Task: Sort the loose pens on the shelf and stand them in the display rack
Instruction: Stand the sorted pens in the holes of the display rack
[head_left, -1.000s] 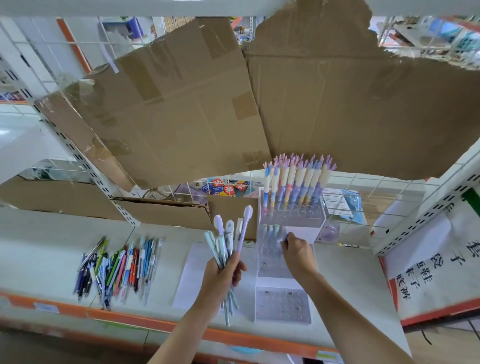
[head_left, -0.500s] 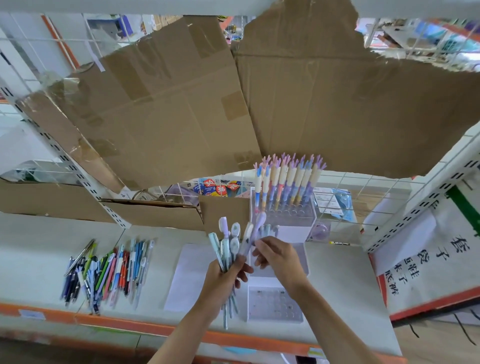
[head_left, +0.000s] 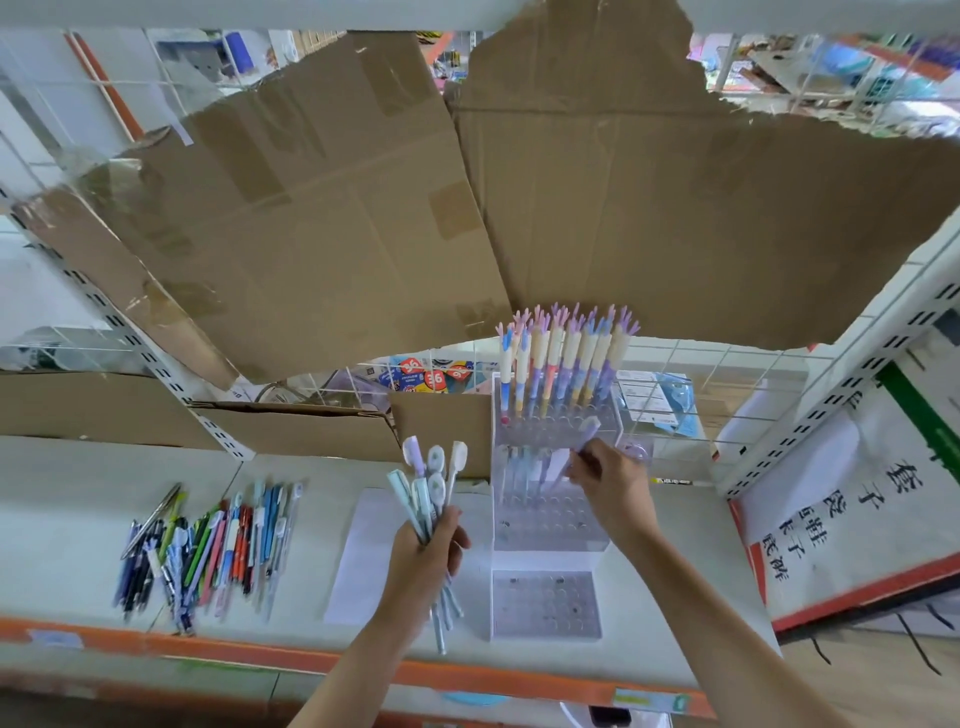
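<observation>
Right hand (head_left: 613, 483) pinching one lilac-capped pen (head_left: 582, 441) by its barrel, tip tilted down into the middle tier of the clear display rack (head_left: 550, 525), just in front of a few pens already standing there. Left hand (head_left: 426, 551) curled round a bundle of pens (head_left: 428, 488), caps fanned upward, tips sticking out below the fist, held beside the rack's left wall but apart from it. Top tier filled with a row of pastel pens (head_left: 566, 358), claw-shaped tops almost touching the torn lower edge of the cardboard sheets (head_left: 363, 208) hanging overhead. Bottom tier showing only bare holes. White paper sheet (head_left: 358, 551) flat on the shelf (head_left: 62, 519) under the left wrist. Loose pens (head_left: 208, 551) heaped in a rough row well to the left, close to the orange front edge (head_left: 260, 652). Bare shelf between that heap and the paper. Wire grid (head_left: 753, 374) close behind the rack, perforated white upright (head_left: 841, 395) slanting at right, printed white box (head_left: 852, 499) past it.
</observation>
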